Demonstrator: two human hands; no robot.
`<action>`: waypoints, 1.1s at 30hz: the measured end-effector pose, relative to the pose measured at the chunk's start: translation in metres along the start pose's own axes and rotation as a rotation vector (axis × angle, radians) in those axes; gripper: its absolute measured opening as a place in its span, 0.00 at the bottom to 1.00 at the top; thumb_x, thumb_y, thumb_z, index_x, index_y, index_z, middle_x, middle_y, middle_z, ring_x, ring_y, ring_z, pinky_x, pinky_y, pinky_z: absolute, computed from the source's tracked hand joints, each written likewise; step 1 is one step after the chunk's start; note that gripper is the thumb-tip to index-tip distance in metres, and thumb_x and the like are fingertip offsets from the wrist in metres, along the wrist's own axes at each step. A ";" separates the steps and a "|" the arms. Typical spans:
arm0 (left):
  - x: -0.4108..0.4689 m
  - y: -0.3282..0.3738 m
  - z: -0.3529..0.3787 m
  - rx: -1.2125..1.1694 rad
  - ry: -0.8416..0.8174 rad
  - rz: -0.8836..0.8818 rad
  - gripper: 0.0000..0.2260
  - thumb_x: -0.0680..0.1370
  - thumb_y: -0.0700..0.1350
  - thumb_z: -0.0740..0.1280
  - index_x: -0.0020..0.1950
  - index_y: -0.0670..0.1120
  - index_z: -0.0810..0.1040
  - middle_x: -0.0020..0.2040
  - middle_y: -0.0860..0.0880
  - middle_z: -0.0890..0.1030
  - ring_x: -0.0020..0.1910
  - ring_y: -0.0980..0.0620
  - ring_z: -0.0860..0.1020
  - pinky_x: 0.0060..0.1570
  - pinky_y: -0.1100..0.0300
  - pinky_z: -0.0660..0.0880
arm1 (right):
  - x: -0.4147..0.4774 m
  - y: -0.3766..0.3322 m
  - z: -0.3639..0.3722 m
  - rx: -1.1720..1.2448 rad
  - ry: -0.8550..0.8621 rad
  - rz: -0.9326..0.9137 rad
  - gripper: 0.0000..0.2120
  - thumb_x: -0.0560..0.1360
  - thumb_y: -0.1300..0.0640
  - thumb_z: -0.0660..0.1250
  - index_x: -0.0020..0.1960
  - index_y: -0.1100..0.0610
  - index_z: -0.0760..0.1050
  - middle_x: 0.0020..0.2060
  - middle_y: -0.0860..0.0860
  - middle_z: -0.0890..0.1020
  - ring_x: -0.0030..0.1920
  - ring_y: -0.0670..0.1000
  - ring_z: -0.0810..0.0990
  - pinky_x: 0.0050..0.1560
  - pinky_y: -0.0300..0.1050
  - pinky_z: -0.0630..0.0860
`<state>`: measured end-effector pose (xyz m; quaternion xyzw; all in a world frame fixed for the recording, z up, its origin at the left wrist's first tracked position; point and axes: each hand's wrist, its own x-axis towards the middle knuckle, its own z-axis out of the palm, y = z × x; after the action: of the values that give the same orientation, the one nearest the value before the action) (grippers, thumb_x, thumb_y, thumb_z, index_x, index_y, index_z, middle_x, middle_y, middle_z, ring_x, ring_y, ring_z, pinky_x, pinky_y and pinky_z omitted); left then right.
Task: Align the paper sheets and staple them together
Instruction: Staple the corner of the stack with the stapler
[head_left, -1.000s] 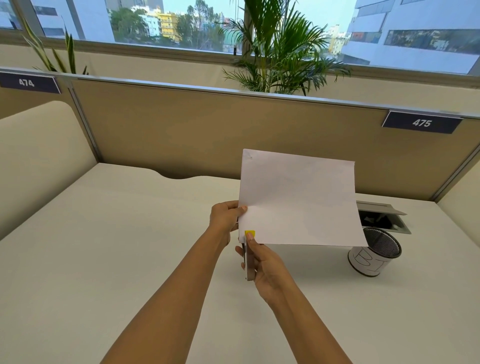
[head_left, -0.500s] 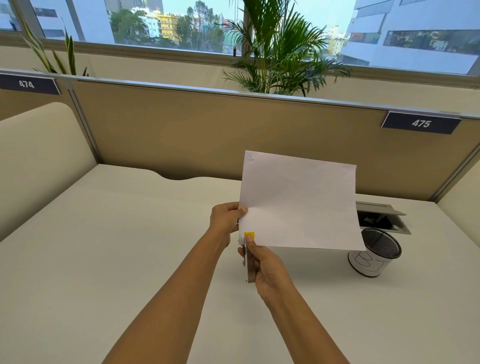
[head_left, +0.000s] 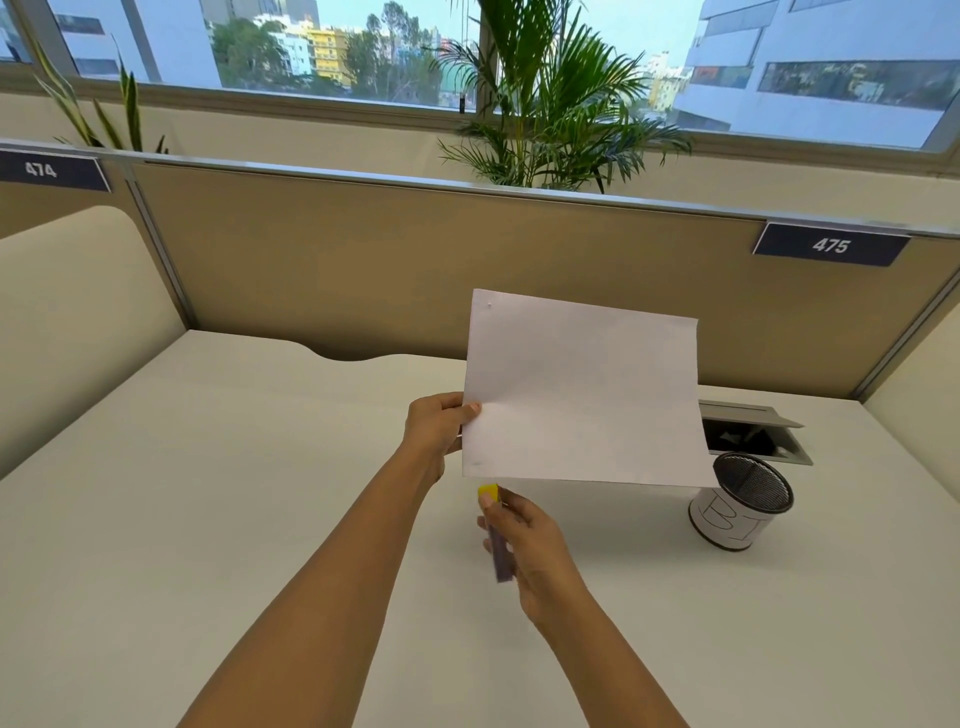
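We are holding the paper sheets (head_left: 582, 395) up above the desk (head_left: 182, 519) with our left hand (head_left: 439, 423) pinching their left edge. Our right hand (head_left: 530, 545) is gripping the stapler (head_left: 497, 540) just below the sheets' lower left corner, apart from the paper. A mesh pen cup (head_left: 740, 506) is standing on the desk at the right.

Partition plates (head_left: 53, 170) "474", "475"; cup (head_left: 727, 522) perhaps "BI".
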<state>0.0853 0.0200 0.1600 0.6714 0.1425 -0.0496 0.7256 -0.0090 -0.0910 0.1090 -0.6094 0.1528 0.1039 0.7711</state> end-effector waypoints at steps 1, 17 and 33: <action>0.001 0.003 -0.002 -0.001 -0.002 0.007 0.15 0.76 0.36 0.65 0.62 0.37 0.75 0.58 0.41 0.79 0.50 0.45 0.78 0.51 0.52 0.76 | 0.001 0.006 -0.005 -0.118 0.053 -0.041 0.12 0.70 0.51 0.72 0.52 0.51 0.76 0.49 0.48 0.81 0.51 0.49 0.80 0.42 0.36 0.75; 0.008 0.024 -0.017 0.090 -0.045 0.106 0.12 0.76 0.37 0.65 0.59 0.38 0.77 0.51 0.44 0.80 0.48 0.46 0.78 0.37 0.61 0.75 | 0.025 0.082 -0.062 -1.148 0.455 -0.301 0.14 0.74 0.54 0.66 0.59 0.56 0.73 0.53 0.52 0.77 0.53 0.53 0.75 0.40 0.41 0.66; 0.010 0.035 -0.026 0.243 -0.055 0.199 0.11 0.75 0.38 0.66 0.57 0.41 0.79 0.52 0.44 0.82 0.48 0.46 0.79 0.42 0.57 0.77 | -0.011 -0.005 -0.054 -1.380 0.194 -0.120 0.14 0.74 0.50 0.64 0.56 0.54 0.76 0.56 0.52 0.79 0.57 0.53 0.77 0.51 0.41 0.72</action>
<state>0.1002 0.0502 0.1898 0.7633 0.0485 -0.0127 0.6441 -0.0239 -0.1440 0.1061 -0.9737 0.0860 0.0798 0.1951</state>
